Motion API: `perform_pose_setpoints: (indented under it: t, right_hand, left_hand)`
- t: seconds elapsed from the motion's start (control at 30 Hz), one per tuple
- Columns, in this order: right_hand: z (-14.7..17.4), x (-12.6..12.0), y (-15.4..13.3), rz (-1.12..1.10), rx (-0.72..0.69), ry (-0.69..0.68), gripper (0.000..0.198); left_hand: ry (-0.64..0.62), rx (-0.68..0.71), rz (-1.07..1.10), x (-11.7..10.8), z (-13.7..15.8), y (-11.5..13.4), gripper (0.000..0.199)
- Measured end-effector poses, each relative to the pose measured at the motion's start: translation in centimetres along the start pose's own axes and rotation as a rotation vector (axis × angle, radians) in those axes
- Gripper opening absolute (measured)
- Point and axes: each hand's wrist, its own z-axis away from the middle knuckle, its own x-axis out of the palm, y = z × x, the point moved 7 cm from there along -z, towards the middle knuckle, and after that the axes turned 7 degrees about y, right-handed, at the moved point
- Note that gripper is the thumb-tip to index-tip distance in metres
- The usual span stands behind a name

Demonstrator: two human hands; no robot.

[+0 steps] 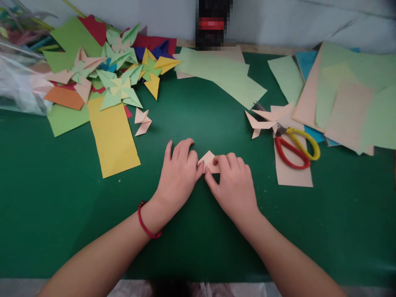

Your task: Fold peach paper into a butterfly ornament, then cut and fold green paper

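Low over the green table, both hands hold one small piece of folded pink paper (209, 158) between them. My left hand (179, 173) pinches its left edge with thumb and forefinger, the other fingers raised and curled. On the right side, my right hand (233, 181) grips the paper between thumb and fingertips, which cover part of it. A peak of the paper points away from me. Beyond my left hand lies a small folded pink paper piece (143, 121). Several more folded pink pieces (262, 123) rest by the scissors (292, 146), which have one red and one yellow handle.
Paper pinwheel shapes (120, 88) and coloured sheets are heaped at the back left, beside a clear plastic bag (21, 78). A yellow strip (114, 140) sticks out toward me. Pale green sheets (213, 70) lie along the wall, and more paper (346, 99) is stacked at right.
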Motion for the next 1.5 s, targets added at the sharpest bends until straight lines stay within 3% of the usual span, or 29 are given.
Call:
perform_pose_setpoints:
  t: [1.0, 1.5]
  right_hand:
    - [0.30, -0.22, 0.12, -0.039, 0.007, -0.046, 0.006]
    - [0.05, 0.25, 0.08, 0.022, 0.002, -0.059, 0.020]
  left_hand:
    - [-0.005, -0.013, -0.005, -0.03, -0.10, 0.10, 0.022]
    - [-0.039, -0.015, 0.038, -0.34, 0.18, 0.55, 0.024]
